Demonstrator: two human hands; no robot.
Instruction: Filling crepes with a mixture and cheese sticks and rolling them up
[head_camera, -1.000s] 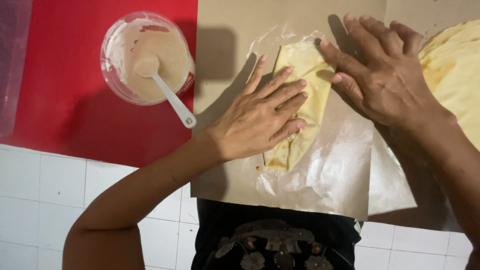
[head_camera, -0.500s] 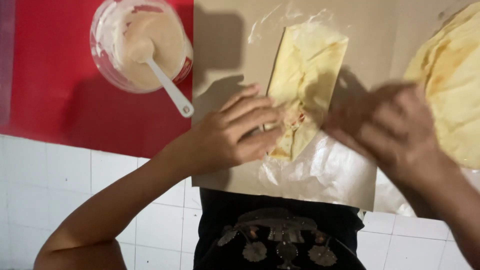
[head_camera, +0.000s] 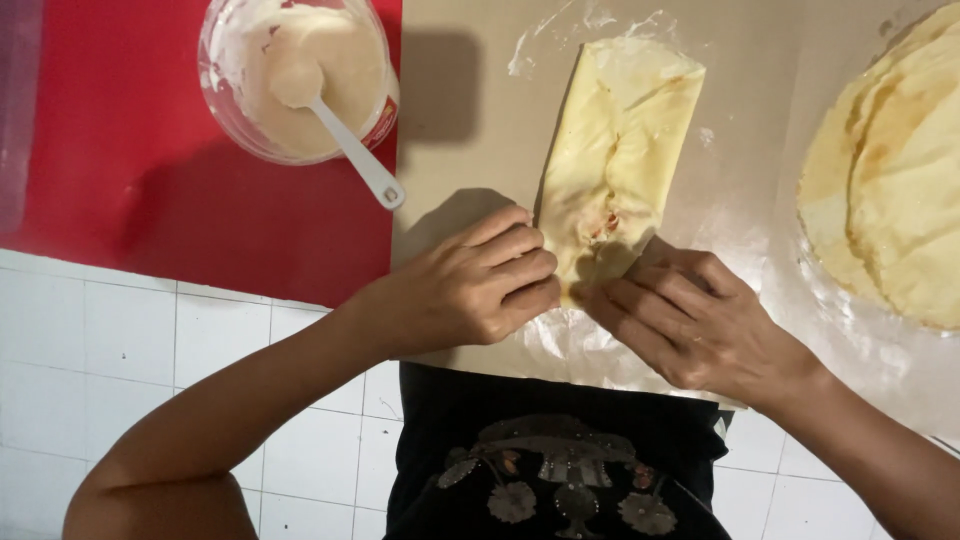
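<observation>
Left hand (head_camera: 478, 285): palm down, fingers curled together, fingertips pressing the near end of the folded wrapper (head_camera: 618, 160).
Right hand (head_camera: 690, 320): palm down, fingers bent onto the same end, pinching it; the two hands nearly meet.
Folded wrapper: pale yellow, lengthwise on the brown paper (head_camera: 480, 130), red filling showing.
Bowl (head_camera: 300, 75): paste and white spoon (head_camera: 340, 130), on red mat (head_camera: 120, 170).
Wrapper stack (head_camera: 890, 180): far right.

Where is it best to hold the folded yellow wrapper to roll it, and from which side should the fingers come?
Probably the near short end of the folded wrapper, coming from the person's side. It lies lengthwise away from the body; the left hand and right hand already meet at that end, and a little filling shows there.
</observation>
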